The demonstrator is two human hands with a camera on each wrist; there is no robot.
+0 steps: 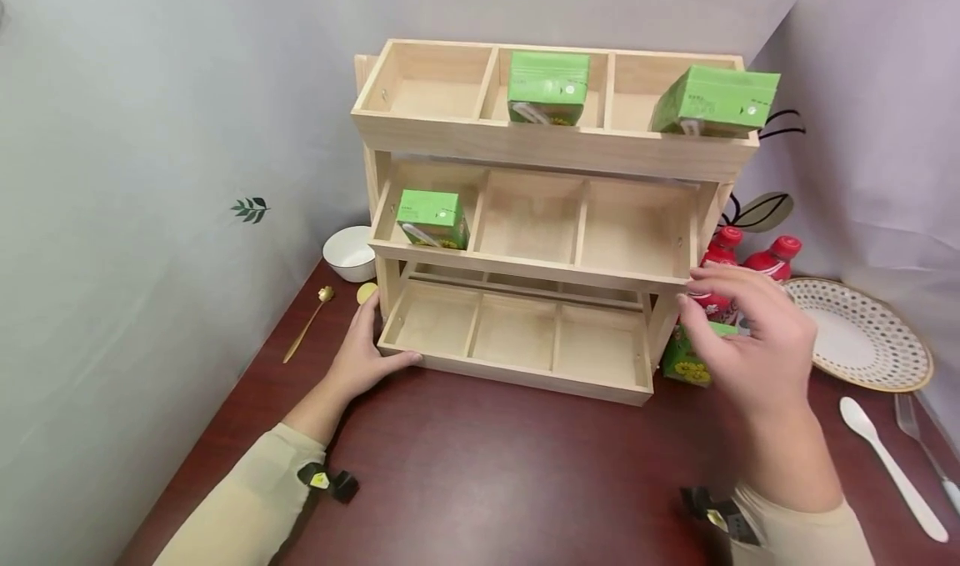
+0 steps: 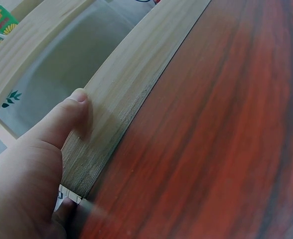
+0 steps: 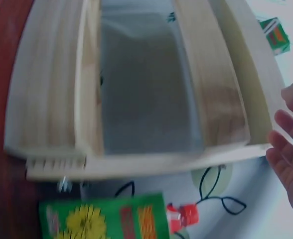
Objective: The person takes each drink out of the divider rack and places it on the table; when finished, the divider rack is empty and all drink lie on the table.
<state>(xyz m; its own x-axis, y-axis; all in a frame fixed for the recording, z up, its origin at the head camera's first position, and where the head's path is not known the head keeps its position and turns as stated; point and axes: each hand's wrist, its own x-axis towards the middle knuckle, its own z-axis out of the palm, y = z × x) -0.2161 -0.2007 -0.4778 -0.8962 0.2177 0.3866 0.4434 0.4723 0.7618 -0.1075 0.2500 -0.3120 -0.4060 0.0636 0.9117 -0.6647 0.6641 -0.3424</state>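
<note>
A three-tier wooden rack (image 1: 517,374), each tier split into three compartments, stands on the table. With its thumb across the front board and its fingers round the side, my left hand (image 1: 362,356) grips the lower left corner. My right hand (image 1: 765,341) is by the right end of the middle tier, fingers loosely bent and apart, holding nothing. Green drink cartons sit in the top tier's middle compartment (image 1: 549,87) and right compartment, where the carton (image 1: 716,99) leans. Another carton (image 1: 432,218) is in the middle tier's left compartment.
Right of the rack are red-capped bottles (image 1: 776,257), a green carton (image 1: 684,358), a dotted plate (image 1: 862,333), a white spoon (image 1: 892,466) and a fork (image 1: 924,445). On the left stand a white bowl (image 1: 350,253) and a gold spoon (image 1: 307,324). Fabric walls (image 1: 150,132) enclose the table.
</note>
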